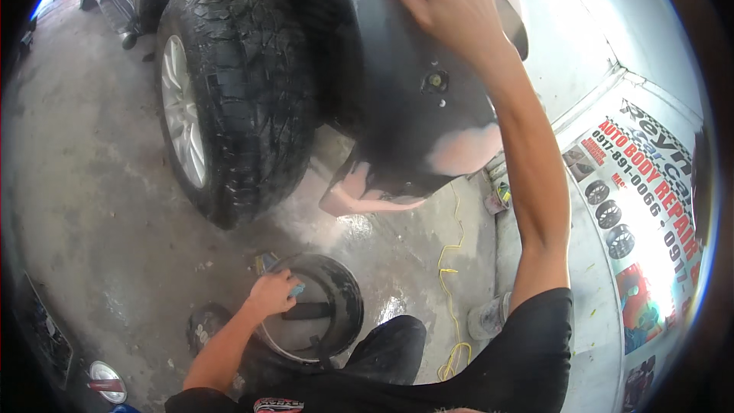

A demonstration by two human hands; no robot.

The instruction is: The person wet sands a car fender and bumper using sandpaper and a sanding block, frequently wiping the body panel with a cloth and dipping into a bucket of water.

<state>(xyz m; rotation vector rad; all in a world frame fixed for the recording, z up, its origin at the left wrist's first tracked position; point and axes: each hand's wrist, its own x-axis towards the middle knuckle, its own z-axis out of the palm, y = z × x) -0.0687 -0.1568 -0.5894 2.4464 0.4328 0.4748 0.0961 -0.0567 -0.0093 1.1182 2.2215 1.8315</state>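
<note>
My left hand [273,295] is closed over the rim of a round black bucket [350,291] on the floor. A small light-blue piece, maybe a sponge or cloth, [297,290] shows at its fingertips. Inside the bucket are greyish water and a dark, bar-like object [309,310]. My right arm reaches up to a dark car bumper [397,53], which has pinkish filler patches [466,150]. Against its upper surface rests my right hand [451,8], fingers stretched out and apart. The top edge of the picture is close to its fingertips, and anything beneath the palm is hidden.
A large black tyre [245,99] with a silver wheel rim stands left of the bumper. A yellow cord [451,269] runs along the concrete floor. Pale buckets [486,317] and a printed banner [634,206] line the right wall. A round lid [107,382] lies at lower left.
</note>
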